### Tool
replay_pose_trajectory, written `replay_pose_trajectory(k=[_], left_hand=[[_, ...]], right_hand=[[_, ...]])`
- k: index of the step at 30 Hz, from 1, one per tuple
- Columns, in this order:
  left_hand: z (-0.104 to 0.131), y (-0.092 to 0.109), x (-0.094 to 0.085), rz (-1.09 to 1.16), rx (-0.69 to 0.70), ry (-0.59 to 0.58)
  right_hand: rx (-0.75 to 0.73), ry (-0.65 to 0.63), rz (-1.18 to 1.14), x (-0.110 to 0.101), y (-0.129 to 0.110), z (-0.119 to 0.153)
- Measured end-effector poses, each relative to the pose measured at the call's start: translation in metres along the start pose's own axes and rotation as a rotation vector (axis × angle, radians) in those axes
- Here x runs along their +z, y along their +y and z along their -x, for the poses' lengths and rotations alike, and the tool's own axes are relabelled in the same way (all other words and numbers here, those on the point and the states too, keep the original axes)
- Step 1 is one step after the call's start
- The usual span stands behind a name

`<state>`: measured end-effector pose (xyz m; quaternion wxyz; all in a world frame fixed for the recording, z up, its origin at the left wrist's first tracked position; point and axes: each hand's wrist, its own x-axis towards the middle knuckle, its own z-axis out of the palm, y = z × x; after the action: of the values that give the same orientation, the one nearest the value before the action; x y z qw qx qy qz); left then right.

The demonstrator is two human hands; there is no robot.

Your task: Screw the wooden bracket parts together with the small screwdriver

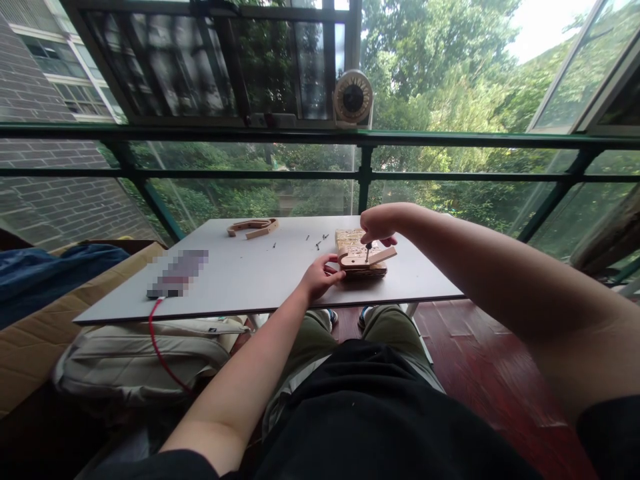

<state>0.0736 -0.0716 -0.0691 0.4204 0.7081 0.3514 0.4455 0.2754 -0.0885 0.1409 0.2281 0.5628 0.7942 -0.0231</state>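
Note:
My right hand is closed over the top of a small screwdriver, whose shaft points down at a curved wooden piece. That piece has a hooked left end and lies on a rough, speckled block near the table's front edge. My left hand grips the left side of the wooden piece and block, thumb and fingers on either side of the corner. Most of the screwdriver's handle is hidden in my right fist, and whether its tip sits in a screw is too small to tell.
On the white table several small screws lie left of the block. Other curved wooden pieces rest at the back left. A blurred-out device with a red cable is at the left. A round fan stands by the window.

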Motion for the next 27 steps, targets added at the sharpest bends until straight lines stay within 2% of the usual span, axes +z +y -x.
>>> replay_pose_trajectory(k=[4,9,13,18,27], left_hand=[[0.000,0.001,0.001,0.001,-0.014,-0.002],[-0.002,-0.003,0.000,-0.006,0.003,0.013],[-0.003,-0.006,0.000,0.003,0.008,0.000],[-0.003,-0.007,-0.001,0.007,0.014,0.001],[-0.002,-0.007,0.000,-0.018,0.009,-0.010]], right_hand=[[0.035,-0.003,-0.046,0.005,-0.001,-0.006],[-0.039,0.000,-0.242,0.011,0.000,-0.006],[-0.058,0.016,-0.199,0.010,0.000,-0.006],[-0.095,-0.023,-0.194,0.007,0.004,-0.007],[-0.006,0.002,-0.102,0.003,0.004,0.000]])
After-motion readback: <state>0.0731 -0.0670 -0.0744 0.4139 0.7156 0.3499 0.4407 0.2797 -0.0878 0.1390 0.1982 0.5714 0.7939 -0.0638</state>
